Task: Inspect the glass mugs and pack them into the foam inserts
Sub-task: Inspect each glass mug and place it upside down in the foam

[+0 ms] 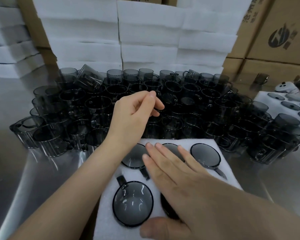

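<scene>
Several smoky grey glass mugs [163, 101] stand crowded on the steel table. In front of them lies a white foam insert [107, 213] with mugs sunk into its holes: one at front left [132, 205], one at back left [133, 158], one at back right [205, 155]. My right hand [180, 184] lies flat on the insert with straight fingers, covering the back middle mug and a front mug. My left hand [137, 111] hovers over the loose mugs, fingers loosely curled, thumb and forefinger close together, nothing visibly held.
Stacks of white foam sheets [145, 35] rise behind the mugs and at far left. Cardboard boxes [275, 40] stand at right. A second foam insert [261, 97] filled with mugs sits at the right edge. Bare steel table [16, 170] lies to the left.
</scene>
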